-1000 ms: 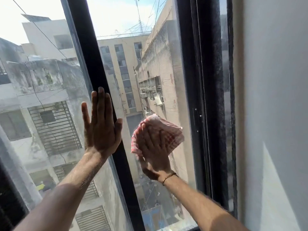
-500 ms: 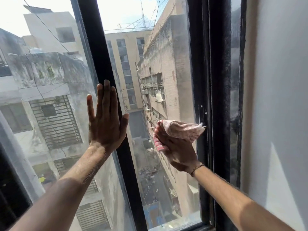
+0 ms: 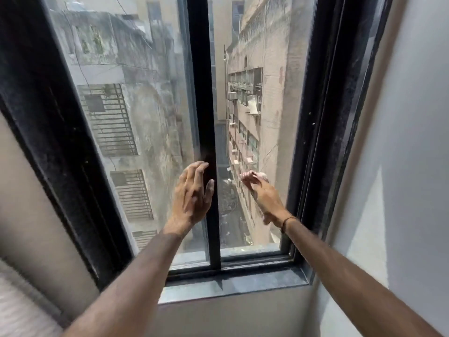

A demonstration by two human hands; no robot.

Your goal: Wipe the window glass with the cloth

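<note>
The right hand [image 3: 263, 195] grips the bunched pink checked cloth [image 3: 261, 175], now pressed lower on the right-hand glass pane [image 3: 267, 105] than half a second ago, while the open left hand [image 3: 193, 193] stays braced against the black centre frame bar [image 3: 202, 93], suggesting the wipe proceeds downward.
</note>
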